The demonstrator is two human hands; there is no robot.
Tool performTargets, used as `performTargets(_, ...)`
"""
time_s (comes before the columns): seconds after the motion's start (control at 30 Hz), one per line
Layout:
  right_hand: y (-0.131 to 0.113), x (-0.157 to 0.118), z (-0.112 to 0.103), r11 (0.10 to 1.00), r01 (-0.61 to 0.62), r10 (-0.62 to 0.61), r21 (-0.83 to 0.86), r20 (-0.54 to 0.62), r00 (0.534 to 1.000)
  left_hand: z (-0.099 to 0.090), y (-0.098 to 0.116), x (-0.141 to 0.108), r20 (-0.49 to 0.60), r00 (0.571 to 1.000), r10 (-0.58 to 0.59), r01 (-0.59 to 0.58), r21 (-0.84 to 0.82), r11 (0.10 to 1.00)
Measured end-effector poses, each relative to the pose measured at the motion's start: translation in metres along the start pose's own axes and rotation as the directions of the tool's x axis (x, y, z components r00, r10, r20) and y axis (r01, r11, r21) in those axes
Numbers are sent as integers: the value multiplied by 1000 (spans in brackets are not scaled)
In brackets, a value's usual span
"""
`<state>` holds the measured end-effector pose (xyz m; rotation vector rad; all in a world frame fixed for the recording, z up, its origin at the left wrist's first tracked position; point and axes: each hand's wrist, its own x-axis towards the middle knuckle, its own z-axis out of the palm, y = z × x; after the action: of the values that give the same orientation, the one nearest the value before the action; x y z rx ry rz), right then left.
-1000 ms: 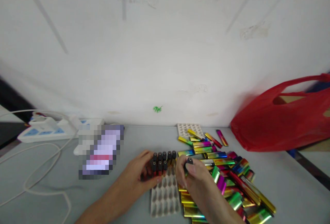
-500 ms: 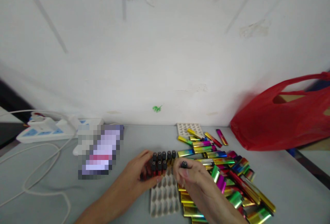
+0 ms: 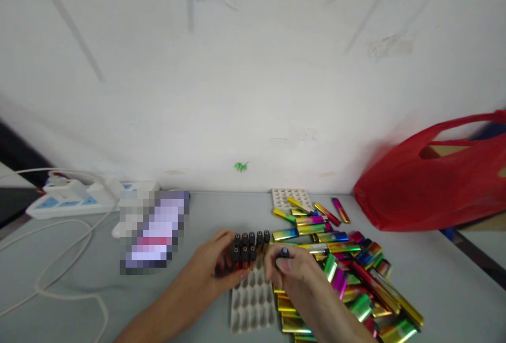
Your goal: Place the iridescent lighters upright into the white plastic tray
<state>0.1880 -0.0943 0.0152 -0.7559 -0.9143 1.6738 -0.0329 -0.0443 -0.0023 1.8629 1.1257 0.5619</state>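
Centrally, one left hand (image 3: pixel 215 261), half closed, curved about the left side of a cluster of black-topped tubes (image 3: pixel 245 253), thumb in front, other fingers behind and partly hidden.

Black-topped tubes, eight in sight: upright, five in the back row, three in the front row, at the far end of a pale tray (image 3: pixel 253 305); lower parts reddish and amber where visible, bases hidden.

Pale tray, one: flat on a grey table (image 3: pixel 209 216), its nearer rows of cups bare.

Right hand (image 3: pixel 286 264), one: closed on a single dark-topped piece (image 3: pixel 284 252), thumb laid against it, top end showing above the grip; just right of the tubes, apart from them; the rest of the piece is covered by the hand.

Shiny cases (image 3: pixel 360 309), many: gold, green, red, purple and blue, heaped on the table beneath and right of the right forearm.

White tray (image 3: pixel 280 195), one: by the wall (image 3: pixel 253 69), some cases lying over its front edge.

Red bag (image 3: pixel 430 190), one: far right.

Power strip (image 3: pixel 106 207) and white cable (image 3: pixel 75 296): left, near a pixelated phone-like slab (image 3: pixel 158 232)
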Motion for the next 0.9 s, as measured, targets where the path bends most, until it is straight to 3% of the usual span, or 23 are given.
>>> performTargets(0.13,3,1,-2,1000,18,-18,10,29,999,0,-2,0,-7,1000,6,-6,-6,1000)
performTargets(0.3,3,-2,4,995,82,-79,52,-54,995,1,-2,0,-5,1000,7,-7,5,1000)
performTargets(0.43,0,-5,4,965,178,-195,-192,-73,978,0,0,0,1,1000,4,-4,13,1000)
performTargets(0.57,-2,-7,-2,845,231,-292,-482,-55,955,-1,3,0,-14,1000,-3,3,26,1000)
performTargets(0.9,0,-9,-2,677,239,-308,-697,28,951,-1,4,1,-11,1000,18,-18,9,1000)
